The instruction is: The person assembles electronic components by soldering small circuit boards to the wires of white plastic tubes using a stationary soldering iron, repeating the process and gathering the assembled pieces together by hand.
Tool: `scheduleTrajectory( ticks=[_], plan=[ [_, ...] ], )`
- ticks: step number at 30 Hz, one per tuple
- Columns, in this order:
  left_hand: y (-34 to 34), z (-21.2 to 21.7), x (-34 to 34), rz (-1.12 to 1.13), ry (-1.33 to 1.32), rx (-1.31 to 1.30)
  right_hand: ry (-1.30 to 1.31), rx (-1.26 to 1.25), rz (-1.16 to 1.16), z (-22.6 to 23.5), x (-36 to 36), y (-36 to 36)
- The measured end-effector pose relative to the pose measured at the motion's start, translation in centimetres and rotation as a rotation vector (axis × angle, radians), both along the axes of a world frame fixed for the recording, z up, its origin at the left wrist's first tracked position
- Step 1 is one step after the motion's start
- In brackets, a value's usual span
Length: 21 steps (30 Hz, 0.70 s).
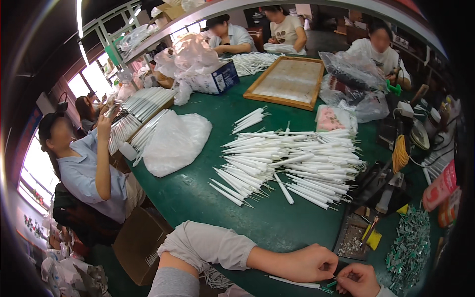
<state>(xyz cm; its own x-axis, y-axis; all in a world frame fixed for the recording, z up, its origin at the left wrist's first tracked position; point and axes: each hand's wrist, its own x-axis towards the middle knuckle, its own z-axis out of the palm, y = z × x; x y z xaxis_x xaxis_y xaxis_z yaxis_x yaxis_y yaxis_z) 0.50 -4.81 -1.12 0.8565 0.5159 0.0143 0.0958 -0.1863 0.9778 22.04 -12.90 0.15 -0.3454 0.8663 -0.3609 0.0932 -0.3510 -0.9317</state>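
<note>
My left hand (314,262) is closed in a pinch at the table's near edge, its forearm in a pale sleeve reaching across from the left. Close beside it, my right hand (358,279) also pinches, fingertips almost meeting the left's. Something small and thin, like wire, shows between them, too fine to name. Just below the left hand lies a slim white stick (294,282) with a small green piece (327,287) at its end by my fingers. To the right is a heap of small green pieces (408,247), resembling circuit boards.
Beyond my hands spreads a large pile of white tapered sticks (297,163) with thin wires. A soldering iron (374,222) and yellow sponge (372,237) are by a dark tray (352,247). A wooden frame (287,81), plastic bag (173,141) and cardboard box (133,242) surround; co-workers sit around.
</note>
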Motion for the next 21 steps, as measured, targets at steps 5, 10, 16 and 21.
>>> scheduleTrajectory(
  ticks=[5, 10, 16, 21],
  plan=[
    [0.3, 0.7, 0.0, 0.007, 0.043, -0.042, 0.01, 0.022, -0.05, 0.4, -0.1, 0.1],
    [0.3, 0.5, 0.4, 0.001, 0.054, -0.097, 0.027, 0.032, -0.099, 0.5, 0.1, -0.2],
    [-0.3, 0.8, -0.1, 0.073, 0.088, -0.104, 0.02, 0.016, -0.081, 0.0, 0.1, -0.2],
    [0.4, 0.3, 0.1, 0.065, 0.116, -0.224, 0.049, -0.058, -0.09, 0.1, 0.8, -0.4]
  ],
)
